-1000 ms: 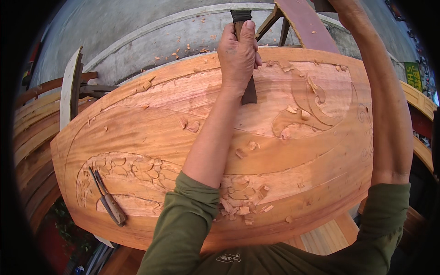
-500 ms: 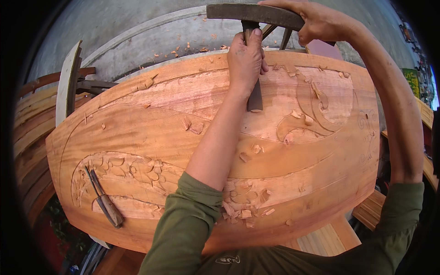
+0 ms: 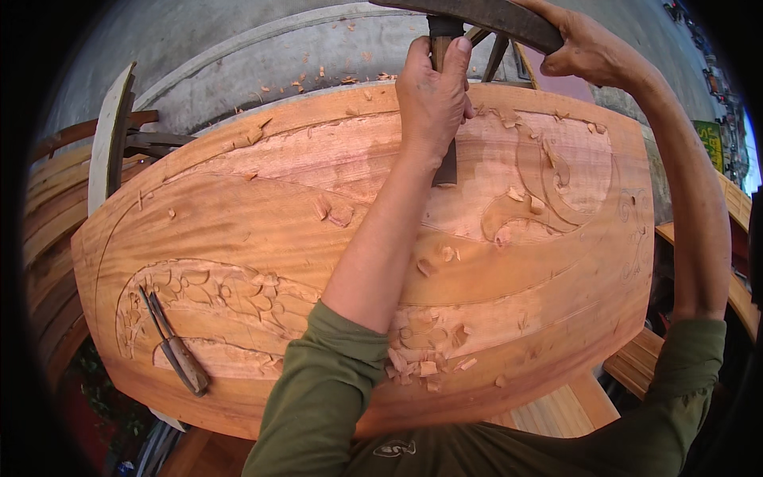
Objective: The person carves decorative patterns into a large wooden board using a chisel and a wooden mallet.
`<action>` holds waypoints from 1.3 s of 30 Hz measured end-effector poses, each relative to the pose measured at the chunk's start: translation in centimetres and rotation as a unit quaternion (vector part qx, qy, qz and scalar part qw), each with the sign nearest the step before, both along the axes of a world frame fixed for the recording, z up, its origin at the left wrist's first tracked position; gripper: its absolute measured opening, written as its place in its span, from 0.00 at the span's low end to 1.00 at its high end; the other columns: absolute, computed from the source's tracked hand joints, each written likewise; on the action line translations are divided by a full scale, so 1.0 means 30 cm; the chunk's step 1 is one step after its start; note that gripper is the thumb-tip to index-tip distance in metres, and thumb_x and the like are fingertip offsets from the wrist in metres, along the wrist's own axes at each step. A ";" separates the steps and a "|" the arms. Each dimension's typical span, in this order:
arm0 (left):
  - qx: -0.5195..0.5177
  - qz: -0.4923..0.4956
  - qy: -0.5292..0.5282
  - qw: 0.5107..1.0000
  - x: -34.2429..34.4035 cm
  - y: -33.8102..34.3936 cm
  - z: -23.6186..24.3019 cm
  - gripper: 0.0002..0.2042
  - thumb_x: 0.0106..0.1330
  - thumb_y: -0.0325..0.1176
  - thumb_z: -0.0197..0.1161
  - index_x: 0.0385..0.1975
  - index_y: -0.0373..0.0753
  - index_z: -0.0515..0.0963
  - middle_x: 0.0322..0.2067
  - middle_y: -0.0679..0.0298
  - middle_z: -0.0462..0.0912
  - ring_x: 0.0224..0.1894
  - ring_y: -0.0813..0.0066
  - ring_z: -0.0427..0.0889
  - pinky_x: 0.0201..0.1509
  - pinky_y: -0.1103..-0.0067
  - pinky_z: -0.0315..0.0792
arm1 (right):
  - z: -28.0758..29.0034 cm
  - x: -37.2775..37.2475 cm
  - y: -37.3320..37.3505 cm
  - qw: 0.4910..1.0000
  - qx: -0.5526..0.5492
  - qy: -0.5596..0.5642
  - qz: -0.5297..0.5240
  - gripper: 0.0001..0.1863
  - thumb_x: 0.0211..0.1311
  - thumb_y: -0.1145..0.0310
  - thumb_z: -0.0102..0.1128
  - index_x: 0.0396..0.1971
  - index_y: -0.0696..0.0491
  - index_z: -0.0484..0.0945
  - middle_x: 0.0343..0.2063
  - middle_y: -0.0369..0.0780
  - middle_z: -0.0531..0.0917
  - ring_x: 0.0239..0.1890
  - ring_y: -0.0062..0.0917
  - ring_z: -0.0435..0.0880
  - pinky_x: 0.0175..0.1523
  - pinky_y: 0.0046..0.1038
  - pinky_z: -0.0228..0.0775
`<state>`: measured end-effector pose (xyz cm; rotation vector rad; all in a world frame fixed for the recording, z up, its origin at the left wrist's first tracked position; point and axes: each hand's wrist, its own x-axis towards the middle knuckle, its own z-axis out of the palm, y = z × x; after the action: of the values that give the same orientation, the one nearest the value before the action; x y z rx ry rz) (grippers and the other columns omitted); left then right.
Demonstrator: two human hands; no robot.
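My left hand (image 3: pixel 433 95) is wrapped round the handle of a wide chisel (image 3: pixel 445 171), thumb uppermost. A black band circles the top of the handle, and the flat dark blade meets the panel just below my fist. My right hand (image 3: pixel 592 48) grips one end of a dark curved wooden mallet (image 3: pixel 493 20), whose bar lies across the chisel's top; from this angle I cannot tell if they touch. Under both is a large carved wooden panel (image 3: pixel 318 254) with scrolls and leaf shapes. Two slim carving chisels (image 3: pixel 184 362) lie together at its left.
Wood shavings (image 3: pixel 421 362) are scattered over the panel, mostly near its front middle. Stacked boards (image 3: pixel 56 238) stand at the left beside an upright plank (image 3: pixel 110 143). Beyond the panel, the concrete floor (image 3: pixel 254 56) carries more chips. Other timber (image 3: pixel 636 362) stands at the right.
The mallet has shifted up and to the right, with my right hand. My left hand and the chisel have moved slightly up and right. The panel appears a little further left.
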<state>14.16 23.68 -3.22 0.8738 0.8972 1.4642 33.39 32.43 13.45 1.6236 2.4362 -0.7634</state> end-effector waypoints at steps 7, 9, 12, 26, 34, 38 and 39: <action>-0.042 -0.015 -0.006 0.999 0.053 0.001 -0.016 0.21 0.79 0.55 0.64 0.42 0.39 0.74 0.22 0.69 0.77 0.15 0.83 0.76 0.16 0.84 0.66 | 0.014 -0.005 0.044 0.900 0.169 0.298 -0.267 0.50 0.52 0.73 0.71 0.79 0.51 0.63 0.26 0.37 0.82 0.22 0.19 0.79 0.26 0.28 0.73; -0.058 -0.009 0.016 0.998 0.009 -0.008 -0.034 0.21 0.79 0.55 0.64 0.41 0.39 0.74 0.22 0.69 0.78 0.15 0.83 0.76 0.16 0.84 0.66 | -0.065 -0.059 0.004 0.932 0.103 0.300 -0.177 0.51 0.50 0.75 0.69 0.80 0.50 0.62 0.31 0.39 0.83 0.24 0.22 0.81 0.28 0.28 0.74; -0.052 -0.005 0.024 0.998 0.003 0.015 -0.004 0.22 0.80 0.55 0.63 0.41 0.40 0.74 0.23 0.69 0.78 0.15 0.82 0.76 0.16 0.84 0.66 | -0.023 0.004 0.109 0.988 -0.072 0.030 0.136 0.52 0.48 0.77 0.70 0.80 0.44 0.65 0.37 0.38 0.85 0.32 0.20 0.82 0.35 0.26 0.76; -0.088 -0.008 0.017 0.996 0.007 -0.038 -0.056 0.23 0.79 0.56 0.63 0.41 0.38 0.73 0.22 0.69 0.77 0.14 0.82 0.76 0.15 0.83 0.65 | 0.071 -0.095 0.048 0.998 0.012 0.036 -0.046 0.51 0.51 0.73 0.75 0.79 0.47 0.66 0.53 0.41 0.86 0.47 0.26 0.85 0.45 0.29 0.80; -0.077 -0.012 0.016 0.997 0.023 -0.014 -0.018 0.23 0.80 0.56 0.62 0.41 0.38 0.73 0.22 0.68 0.77 0.14 0.82 0.76 0.15 0.83 0.65 | -0.013 -0.060 0.109 0.979 -0.171 0.058 0.099 0.54 0.50 0.83 0.68 0.81 0.47 0.61 0.53 0.40 0.84 0.53 0.29 0.81 0.59 0.31 0.74; -0.101 0.012 0.066 0.993 -0.057 -0.043 -0.070 0.22 0.80 0.55 0.62 0.40 0.38 0.73 0.23 0.68 0.77 0.14 0.82 0.76 0.15 0.84 0.67 | -0.023 -0.150 0.117 0.985 -0.024 0.132 -0.108 0.53 0.49 0.79 0.71 0.80 0.49 0.63 0.51 0.40 0.85 0.44 0.25 0.84 0.44 0.31 0.80; -0.100 0.001 0.038 0.994 -0.005 -0.039 -0.047 0.22 0.80 0.55 0.62 0.40 0.38 0.73 0.23 0.68 0.77 0.14 0.82 0.76 0.15 0.84 0.67 | 0.003 -0.117 0.106 0.987 -0.014 0.111 -0.116 0.53 0.49 0.79 0.71 0.80 0.49 0.63 0.51 0.40 0.85 0.44 0.25 0.84 0.44 0.31 0.80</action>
<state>14.00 22.50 -4.63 0.7829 1.0809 1.3244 29.87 35.59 13.54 1.9300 2.3885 -1.0625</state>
